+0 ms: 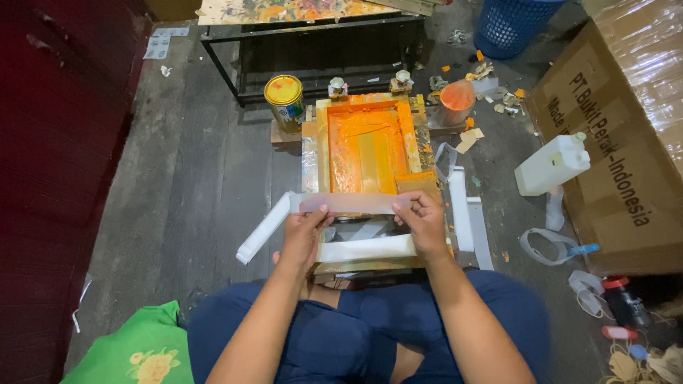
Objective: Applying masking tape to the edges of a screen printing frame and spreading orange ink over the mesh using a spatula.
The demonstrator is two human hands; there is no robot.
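Note:
I sit on the floor with a wooden screen-printing frame (pixel 313 142) in front of my knees; its mesh is smeared with orange ink. Both hands hold a translucent white strip (pixel 356 203) stretched flat across the frame's near edge. My left hand (pixel 304 231) pinches the strip's left end. My right hand (pixel 421 222) grips its right end. A second white strip (pixel 363 249) lies under my hands.
A yellow-lidded tin (pixel 284 99) stands left of the frame, an orange cup (pixel 456 102) to its right. A white jug (pixel 551 165) and large cardboard box (pixel 619 142) sit right. More white strips (pixel 265 229) lie beside the frame. A blue basket (pixel 509 25) stands far back.

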